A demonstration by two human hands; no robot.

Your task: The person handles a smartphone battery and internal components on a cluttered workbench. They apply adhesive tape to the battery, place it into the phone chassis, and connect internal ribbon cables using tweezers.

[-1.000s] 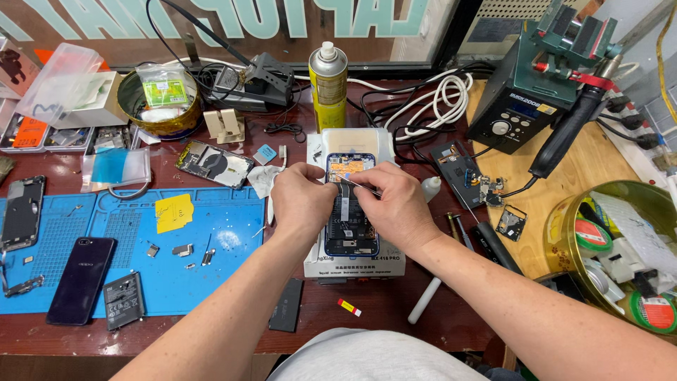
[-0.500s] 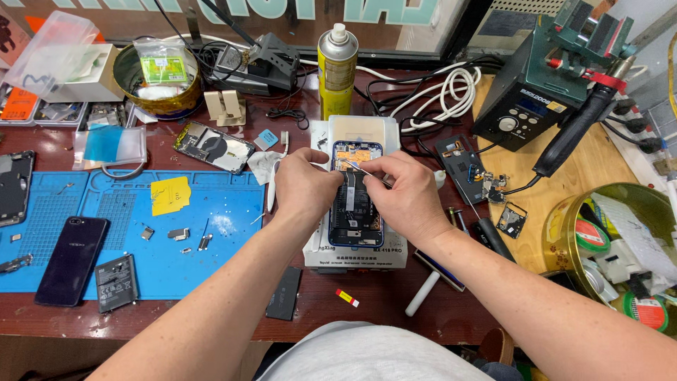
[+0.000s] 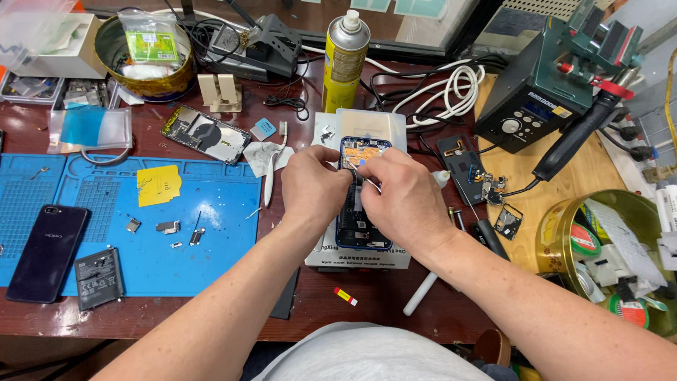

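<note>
Hands met over an opened phone (image 3: pixel 356 212) that lay face down on a white heating pad (image 3: pixel 367 127) at the bench's centre. From the head camera, the left hand (image 3: pixel 314 187) curled its fingers (image 3: pixel 337 178) against the phone's left edge, pinching something too small to make out. At three o'clock from it, the right hand (image 3: pixel 402 197) pinched a thin tool (image 3: pixel 367 180) over the exposed board. The phone ran beneath both sets of fingertips, toward six o'clock. A yellow spray can (image 3: pixel 345 60) stood at twelve o'clock; a blue mat (image 3: pixel 141 233) lay at nine.

Green packet (image 3: pixel 149 44) in brass bowl (image 3: pixel 144 77)
</note>
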